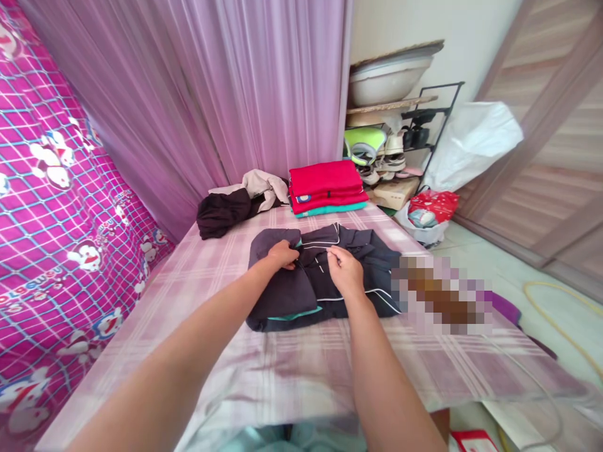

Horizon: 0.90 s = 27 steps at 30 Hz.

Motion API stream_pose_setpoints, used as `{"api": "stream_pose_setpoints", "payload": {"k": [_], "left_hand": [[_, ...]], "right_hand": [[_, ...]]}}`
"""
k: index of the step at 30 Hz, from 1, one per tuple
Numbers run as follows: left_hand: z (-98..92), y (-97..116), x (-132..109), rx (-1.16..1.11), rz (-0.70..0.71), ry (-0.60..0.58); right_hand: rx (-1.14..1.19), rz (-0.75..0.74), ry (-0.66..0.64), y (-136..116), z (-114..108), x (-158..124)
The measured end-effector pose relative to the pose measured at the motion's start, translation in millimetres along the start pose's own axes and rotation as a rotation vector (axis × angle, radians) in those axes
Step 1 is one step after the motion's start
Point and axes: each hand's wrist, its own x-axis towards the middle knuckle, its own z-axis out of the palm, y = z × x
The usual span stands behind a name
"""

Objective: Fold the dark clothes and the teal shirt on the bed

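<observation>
Probably midway, pinching the dark jacket point(323, 285) on the plaid cloth point(301, 358) with nearly closed left hand point(282, 255) and right hand point(347, 271), left flap point(282, 298) folded over, right side point(377, 267) not yet folded.

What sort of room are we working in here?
Probably a lived-in room at home, perhaps a bedroom: a long purple curtain hangs behind the plaid cloth, shoes are stored to the right, and a stack of folded red fabric lies beyond the dark garment.
</observation>
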Motion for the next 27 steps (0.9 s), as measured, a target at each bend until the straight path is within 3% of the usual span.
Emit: {"api": "stream_pose_setpoints", "payload": {"k": [3,6,10,14,17,20,23,27], "left_hand": [[10.8,0.7,1.7,0.017,0.027,0.0],[9.4,1.4,-2.2,0.015,0.105,-0.002],[-15.2,-8.8,-5.3,0.076,0.301,0.06],[-44.9,-39.0,2.7,0.468,0.635,0.197],[-47.6,-68.0,8.7,0.686,0.518,0.154],[-36.7,-91.5,10.5,0.731,0.401,0.159],[-30.7,-101.8,12.3,0.692,0.358,0.188],[-47.7,-96.1,20.6,0.63,0.341,0.159]], "right_hand": [[-0.012,0.014,-0.018,-2.9,-0.6,0.2],[-0.012,0.034,-0.054,-6.7,-2.2,-0.3],[0.023,0.074,-0.171,-16.6,-6.4,-2.6],[0.107,-0.009,-0.256,-36.3,-10.0,-8.3],[0.094,-0.22,-0.359,-54.0,-8.7,-18.2],[-0.07,-0.368,-0.598,-65.6,-2.8,-30.6],[-0.245,-0.36,-0.821,-68.3,4.2,-38.7],[-0.275,-0.304,-0.929,-68.5,5.8,-44.2]]}}
